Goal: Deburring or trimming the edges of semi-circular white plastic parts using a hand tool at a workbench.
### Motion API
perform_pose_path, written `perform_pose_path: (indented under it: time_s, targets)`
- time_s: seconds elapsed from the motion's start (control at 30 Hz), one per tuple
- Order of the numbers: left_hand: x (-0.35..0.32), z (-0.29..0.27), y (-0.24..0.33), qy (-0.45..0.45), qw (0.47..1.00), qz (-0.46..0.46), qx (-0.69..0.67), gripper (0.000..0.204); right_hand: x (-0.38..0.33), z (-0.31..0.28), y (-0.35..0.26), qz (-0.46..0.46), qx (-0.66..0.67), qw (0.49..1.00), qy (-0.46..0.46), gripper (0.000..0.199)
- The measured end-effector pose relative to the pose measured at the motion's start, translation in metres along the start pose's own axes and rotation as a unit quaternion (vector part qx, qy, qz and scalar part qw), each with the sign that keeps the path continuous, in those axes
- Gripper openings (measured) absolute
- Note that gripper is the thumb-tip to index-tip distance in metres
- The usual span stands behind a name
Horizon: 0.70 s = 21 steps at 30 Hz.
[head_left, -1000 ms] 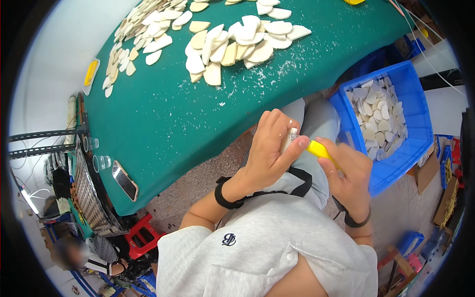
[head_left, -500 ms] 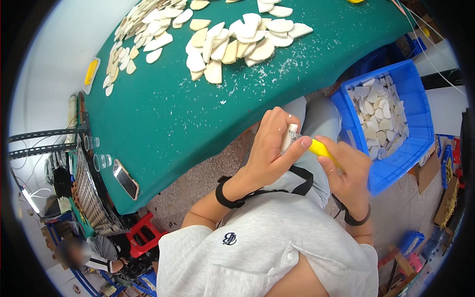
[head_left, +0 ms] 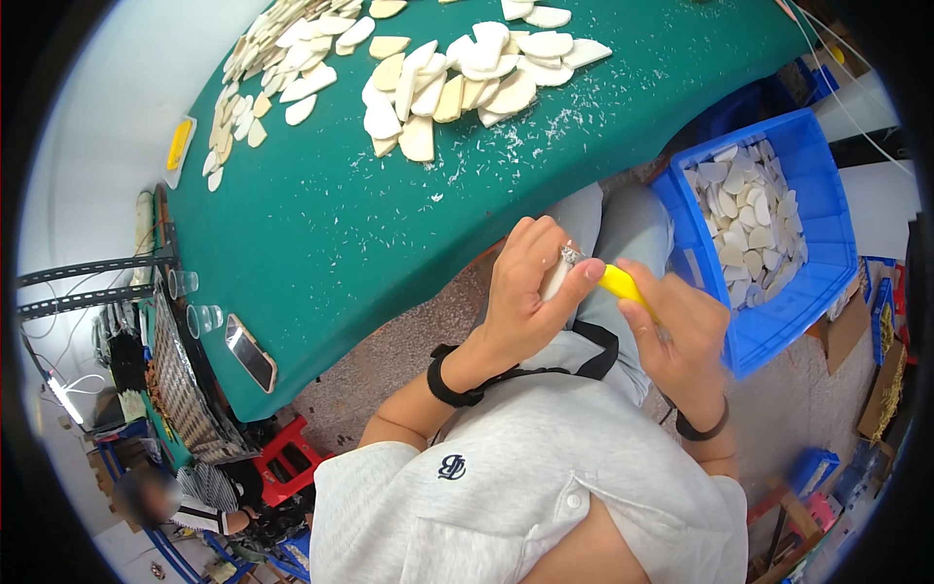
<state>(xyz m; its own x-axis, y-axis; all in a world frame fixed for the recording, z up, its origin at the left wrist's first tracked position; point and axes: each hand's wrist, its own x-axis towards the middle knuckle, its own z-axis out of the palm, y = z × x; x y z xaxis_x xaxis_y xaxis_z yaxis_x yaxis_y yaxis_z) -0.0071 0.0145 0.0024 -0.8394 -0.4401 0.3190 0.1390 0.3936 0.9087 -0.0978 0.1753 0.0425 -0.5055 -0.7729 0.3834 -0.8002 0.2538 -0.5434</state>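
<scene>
My left hand (head_left: pixel 530 277) is closed around a small white foam piece (head_left: pixel 556 282), mostly covered by the fingers, over my lap. In my right hand (head_left: pixel 681 316) is a yellow-handled knife (head_left: pixel 623 283), its short blade end up against the piece beside my left thumb. White shavings gather where the blade meets the piece. Beyond my hands, a pile of flat white and cream half-round pieces (head_left: pixel 486 73) lies on the green-covered table (head_left: pixel 321 229), with shavings scattered around it.
A blue crate (head_left: pixel 744 348) full of similar pieces (head_left: pixel 744 224) stands at my right. More pieces (head_left: pixel 302 58) lie at the table's far left. A phone (head_left: pixel 250 352) and clear cups (head_left: pixel 204 319) rest near the left edge. A red stool (head_left: pixel 290 461) and another person (head_left: pixel 199 501) are at lower left.
The knife has shifted slightly left and up along the piece, and shavings have bunched at its blade. My left hand keeps its grip.
</scene>
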Motion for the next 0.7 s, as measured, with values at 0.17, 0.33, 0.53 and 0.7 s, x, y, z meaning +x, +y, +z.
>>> perform_pose_path:
  time_s: [0.17, 0.33, 0.53, 0.7]
  targets:
    - [0.0007, 0.001, 0.0002, 0.0, 1.0, 0.011, 0.009, 0.028, -0.0024, 0.0062, 0.0042, 0.044, 0.04, 0.997, 0.046, 0.029]
    - [0.0019, -0.0007, -0.0021, 0.003, 0.999, 0.045, 0.026, 0.027, -0.001, 0.0011, 0.0013, 0.015, 0.04, 0.999, 0.007, 0.029]
    - [0.0014, 0.0012, -0.0031, 0.008, 0.999, 0.03, 0.027, 0.026, -0.0024, 0.0005, 0.0007, 0.006, 0.017, 1.0, -0.004, 0.029]
    - [0.0009, 0.001, -0.0032, -0.003, 0.999, 0.014, 0.037, 0.028, -0.0035, 0.004, -0.0002, 0.016, -0.001, 1.0, 0.002, 0.03]
